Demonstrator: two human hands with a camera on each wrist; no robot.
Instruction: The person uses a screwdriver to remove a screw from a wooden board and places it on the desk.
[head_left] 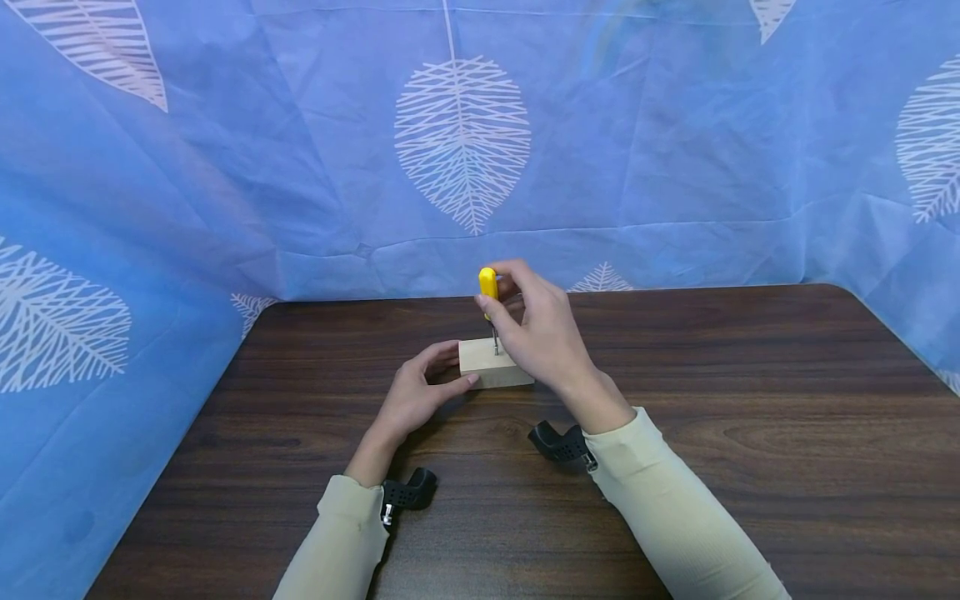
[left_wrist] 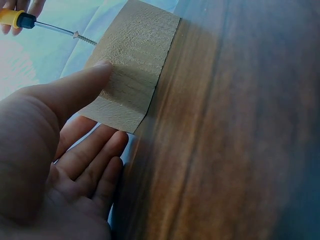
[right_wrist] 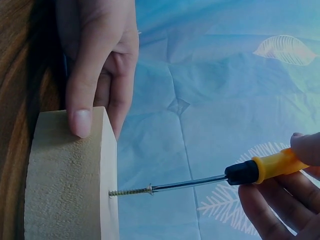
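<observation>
A pale wooden block (head_left: 495,378) lies on the dark table. My left hand (head_left: 412,395) grips its left end, the thumb pressed on the near face and the fingers around the far side. In my right hand (head_left: 546,335), thumb and fingers pinch the yellow handle of a screwdriver (head_left: 488,283) held upright above the block. The right wrist view shows a threaded screw (right_wrist: 131,192) standing out of the block's top face, with much of its thread exposed. The screwdriver's metal shaft (right_wrist: 190,183) meets the screw's head in line with it.
The dark wood-grain table (head_left: 465,533) has rounded far corners. Behind it and along the left hangs a blue cloth (head_left: 322,167) printed with white leaves. A black wrist mount (head_left: 411,490) sits on the left wrist, and another mount (head_left: 557,442) on the right.
</observation>
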